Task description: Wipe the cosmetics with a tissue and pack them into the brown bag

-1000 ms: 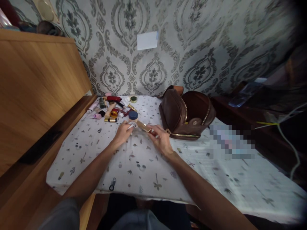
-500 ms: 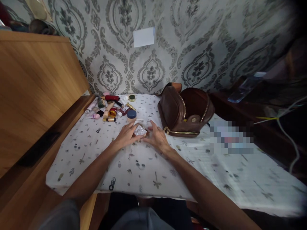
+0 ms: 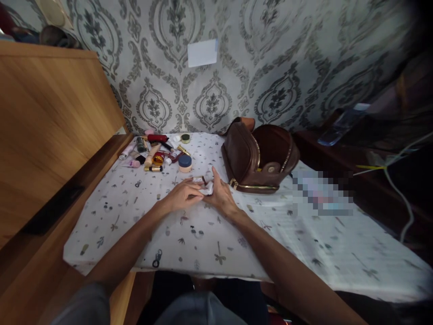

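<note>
Near the middle of the table, my hands meet over a small glittery compact-like case (image 3: 199, 179) and a crumpled white tissue (image 3: 207, 188). My left hand (image 3: 182, 196) has its fingers closed around the near side of the case, partly hiding it. The tissue lies between the two hands; my right hand (image 3: 221, 197) has it at its curled fingers, with the thumb side raised. Just beyond them stands a round jar with a dark blue lid (image 3: 185, 163).
Several cosmetics, with a red pouch-like item (image 3: 157, 138) and a gold-and-black tube (image 3: 153, 168), lie at the back left. An unzipped brown bag (image 3: 240, 151) stands right of my hands. A wooden panel (image 3: 57, 122) borders the left side; a bottle (image 3: 343, 124) lies far right.
The glittery case has tilted and now shows only a narrow strip beyond my left fingers. The white tissue, earlier behind the case, is now between my hands.
</note>
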